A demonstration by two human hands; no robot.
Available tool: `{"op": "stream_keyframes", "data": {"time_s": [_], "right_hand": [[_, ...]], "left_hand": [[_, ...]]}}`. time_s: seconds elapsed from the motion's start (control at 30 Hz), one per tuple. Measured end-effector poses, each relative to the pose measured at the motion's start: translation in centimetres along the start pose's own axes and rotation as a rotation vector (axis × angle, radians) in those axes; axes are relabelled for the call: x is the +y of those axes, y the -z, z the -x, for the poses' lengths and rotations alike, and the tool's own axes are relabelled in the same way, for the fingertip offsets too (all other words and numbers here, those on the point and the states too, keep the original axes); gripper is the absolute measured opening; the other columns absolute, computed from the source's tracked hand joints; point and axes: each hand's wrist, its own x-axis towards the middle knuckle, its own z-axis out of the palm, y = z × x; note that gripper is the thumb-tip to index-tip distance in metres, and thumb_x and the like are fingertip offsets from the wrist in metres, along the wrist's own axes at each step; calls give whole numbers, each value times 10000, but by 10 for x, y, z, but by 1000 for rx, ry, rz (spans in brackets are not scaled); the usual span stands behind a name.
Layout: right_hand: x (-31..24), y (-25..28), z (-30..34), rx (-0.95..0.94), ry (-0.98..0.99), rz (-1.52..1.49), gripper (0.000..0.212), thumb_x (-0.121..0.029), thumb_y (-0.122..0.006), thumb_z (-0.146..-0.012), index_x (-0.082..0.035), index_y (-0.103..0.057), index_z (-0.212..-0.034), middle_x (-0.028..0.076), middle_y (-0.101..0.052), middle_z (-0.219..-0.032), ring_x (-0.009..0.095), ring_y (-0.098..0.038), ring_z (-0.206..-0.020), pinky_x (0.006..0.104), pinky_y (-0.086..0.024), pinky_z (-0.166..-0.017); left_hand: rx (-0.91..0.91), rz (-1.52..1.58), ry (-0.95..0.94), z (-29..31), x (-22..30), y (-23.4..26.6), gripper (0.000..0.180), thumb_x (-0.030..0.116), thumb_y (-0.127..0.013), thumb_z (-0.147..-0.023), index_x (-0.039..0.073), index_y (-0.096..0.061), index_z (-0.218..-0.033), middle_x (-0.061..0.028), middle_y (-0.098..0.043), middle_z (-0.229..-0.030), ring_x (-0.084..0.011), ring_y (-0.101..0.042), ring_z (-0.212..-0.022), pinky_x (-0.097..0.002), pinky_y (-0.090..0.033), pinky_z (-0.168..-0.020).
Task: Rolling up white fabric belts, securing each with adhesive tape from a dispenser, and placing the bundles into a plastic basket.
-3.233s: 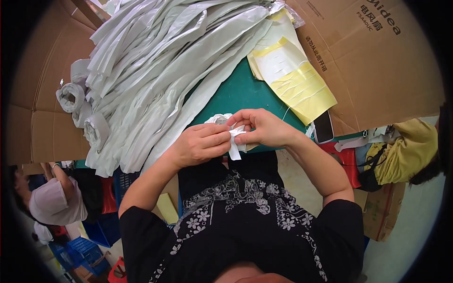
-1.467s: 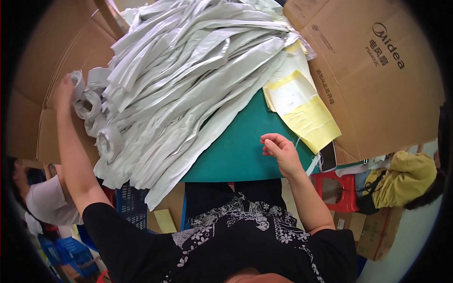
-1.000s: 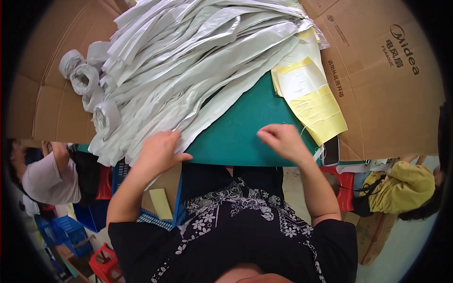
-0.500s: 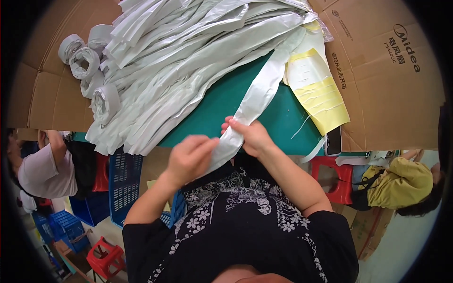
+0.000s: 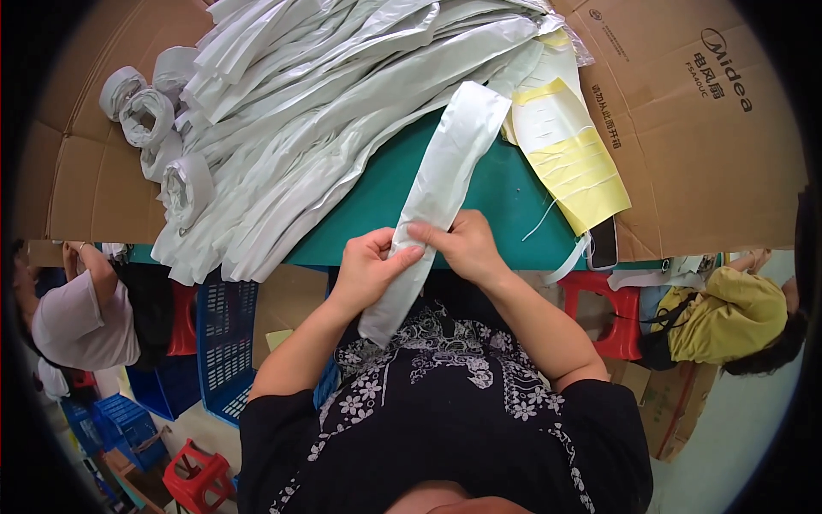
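A long, flat white strip (image 5: pixel 452 158) of thin, wrinkled material runs slantwise across the front of the table. Its lower end hangs past the table edge in front of my shirt, and its upper end is close to the yellow and white sheets. My left hand (image 5: pixel 368 270) grips its left edge, thumb on top and fingers bent underneath. On the opposite edge my right hand (image 5: pixel 469 248) pinches it, its thumb lying across the surface near the left thumb. Beyond my hands, a large heap of similar white strips (image 5: pixel 342 128) spreads over the table.
Several rolled strips (image 5: pixel 147 118) stand left of the heap. Yellow and white sheets (image 5: pixel 575 167) and a phone (image 5: pixel 603 246) lie at right on the green tabletop (image 5: pixel 364 218). Cardboard (image 5: pixel 668 163) walls both sides. Blue crates (image 5: pixel 224 343), red stools (image 5: pixel 199 475) and two people are below.
The strip's far end has come away from the top of the heap, toward me. My left hand, blurred before, now holds the strip steadily close to my right hand.
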Motion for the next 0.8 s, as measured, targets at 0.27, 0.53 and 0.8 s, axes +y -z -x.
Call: {"op": "stream_keyframes", "data": {"time_s": [0.27, 0.53, 0.8], "right_hand": [[-7, 29, -18, 81, -24, -325, 198, -129, -616, -855, 27, -621, -977, 59, -648, -901, 125, -600, -799, 276, -481, -732], [-19, 32, -16, 69, 116, -538, 171, -134, -616, -857, -2, -603, -964, 59, -626, -896, 156, -586, -817, 309, -468, -784], [5, 8, -11, -729, 359, -1377, 115, -238, -560, -885, -126, -558, -912, 36, -520, -839, 227, -527, -910, 462, -476, -864]], "left_hand": [[78, -462, -474, 5, -25, 19, 418, -16, -567, -830, 27, -448, -1228, -89, -578, -1051, -121, -590, -790, -224, -469, -718], [17, -241, -51, 31, -10, 39, 349, 228, -422, -956, -8, -634, -813, -90, -594, -682, -127, -559, -598, -240, -453, -559], [64, 219, -417, 47, -21, -17, 558, 181, -687, -790, 144, -456, -1296, -137, -401, -1317, -241, -495, -1032, -338, -443, -856]]}}
